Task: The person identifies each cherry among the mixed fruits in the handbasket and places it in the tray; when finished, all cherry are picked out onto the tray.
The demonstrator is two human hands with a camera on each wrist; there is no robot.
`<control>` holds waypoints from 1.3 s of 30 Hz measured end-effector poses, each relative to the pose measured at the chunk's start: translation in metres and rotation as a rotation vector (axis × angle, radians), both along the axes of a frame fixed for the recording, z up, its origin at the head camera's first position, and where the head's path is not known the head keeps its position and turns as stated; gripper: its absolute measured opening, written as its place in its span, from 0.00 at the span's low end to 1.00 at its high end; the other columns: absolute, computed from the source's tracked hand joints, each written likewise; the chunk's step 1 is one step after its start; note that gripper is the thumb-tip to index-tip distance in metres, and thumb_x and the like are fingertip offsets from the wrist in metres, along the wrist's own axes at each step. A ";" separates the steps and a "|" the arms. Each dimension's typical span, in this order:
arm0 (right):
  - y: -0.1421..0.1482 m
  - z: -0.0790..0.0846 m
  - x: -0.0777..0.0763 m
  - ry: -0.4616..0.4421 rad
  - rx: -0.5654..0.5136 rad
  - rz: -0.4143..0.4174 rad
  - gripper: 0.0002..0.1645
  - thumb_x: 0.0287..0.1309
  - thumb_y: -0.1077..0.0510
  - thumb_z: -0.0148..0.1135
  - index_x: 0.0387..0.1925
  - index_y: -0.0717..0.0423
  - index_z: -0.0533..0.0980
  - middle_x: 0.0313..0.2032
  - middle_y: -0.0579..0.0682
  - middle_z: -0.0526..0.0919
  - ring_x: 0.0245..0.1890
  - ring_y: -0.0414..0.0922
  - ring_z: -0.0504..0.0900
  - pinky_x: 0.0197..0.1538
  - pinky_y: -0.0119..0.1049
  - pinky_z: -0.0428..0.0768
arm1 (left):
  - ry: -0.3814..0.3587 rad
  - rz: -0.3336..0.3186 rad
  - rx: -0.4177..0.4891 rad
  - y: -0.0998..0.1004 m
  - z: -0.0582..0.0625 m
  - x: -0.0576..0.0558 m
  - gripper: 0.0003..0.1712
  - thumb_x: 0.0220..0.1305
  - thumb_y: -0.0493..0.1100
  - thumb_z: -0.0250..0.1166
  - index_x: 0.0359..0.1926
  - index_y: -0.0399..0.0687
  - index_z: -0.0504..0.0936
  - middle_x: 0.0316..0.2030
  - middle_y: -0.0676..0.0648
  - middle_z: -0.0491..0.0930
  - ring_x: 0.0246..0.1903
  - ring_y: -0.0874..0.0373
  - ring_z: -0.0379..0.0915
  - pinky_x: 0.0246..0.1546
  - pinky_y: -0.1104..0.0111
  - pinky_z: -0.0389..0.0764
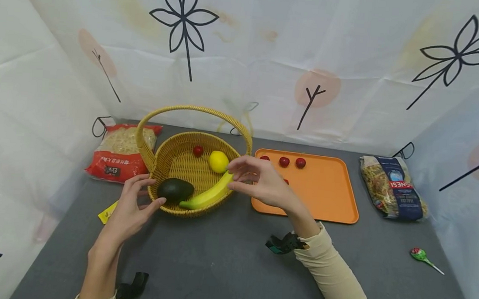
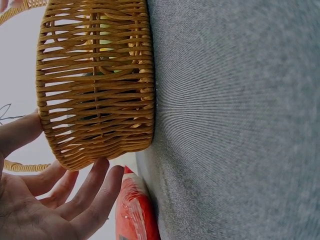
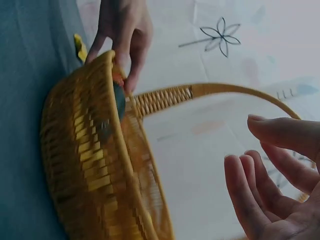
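A yellow woven basket [image 1: 185,157] with a tall arched handle stands on the table. Inside lie an avocado [image 1: 175,190], a banana [image 1: 208,195], a lemon [image 1: 219,162] and a cherry [image 1: 198,151]. My left hand [image 1: 130,209] touches the basket's left rim and outer wall with spread thumb and fairly straight fingers, as the left wrist view shows too. Above the banana's upper end, at the basket's right side, hovers my right hand [image 1: 262,182]. Its fingers are loosely bent; nothing shows between them in the right wrist view, where it is apart from the basket.
An orange tray [image 1: 321,189] right of the basket bears several cherries [image 1: 284,162], partly behind my right hand. A red food bag [image 1: 122,154] stands behind left, a yellow packet [image 1: 108,212] near my left wrist. A pasta bag [image 1: 392,187] and lollipop [image 1: 423,256] lie far right.
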State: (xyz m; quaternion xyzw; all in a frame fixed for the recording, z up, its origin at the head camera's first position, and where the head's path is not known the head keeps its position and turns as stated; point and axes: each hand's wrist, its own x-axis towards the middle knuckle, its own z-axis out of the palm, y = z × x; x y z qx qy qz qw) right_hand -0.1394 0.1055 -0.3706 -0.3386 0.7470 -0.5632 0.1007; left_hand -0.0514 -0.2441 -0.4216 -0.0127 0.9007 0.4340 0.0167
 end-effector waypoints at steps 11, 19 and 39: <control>-0.080 -0.010 -0.051 -0.025 0.113 0.009 0.22 0.67 0.60 0.75 0.60 0.58 0.81 0.62 0.57 0.84 0.63 0.58 0.84 0.65 0.45 0.89 | -0.004 0.003 -0.006 0.002 0.001 0.000 0.36 0.75 0.44 0.71 0.74 0.32 0.68 0.79 0.31 0.52 0.67 0.31 0.70 0.62 0.38 0.86; -0.122 -0.019 -0.082 -0.083 0.295 -0.068 0.25 0.72 0.55 0.72 0.65 0.58 0.79 0.67 0.63 0.81 0.67 0.59 0.83 0.70 0.52 0.84 | 0.000 0.002 -0.006 0.001 0.002 0.000 0.35 0.76 0.44 0.71 0.74 0.32 0.68 0.80 0.31 0.53 0.67 0.32 0.70 0.61 0.38 0.86; -0.152 -0.033 -0.109 -0.273 0.483 -0.023 0.32 0.79 0.61 0.59 0.78 0.67 0.67 0.72 0.65 0.77 0.31 0.41 0.71 0.40 0.36 0.73 | -0.017 0.007 0.003 0.002 0.004 -0.001 0.36 0.76 0.44 0.70 0.75 0.32 0.67 0.80 0.31 0.52 0.67 0.32 0.70 0.63 0.37 0.84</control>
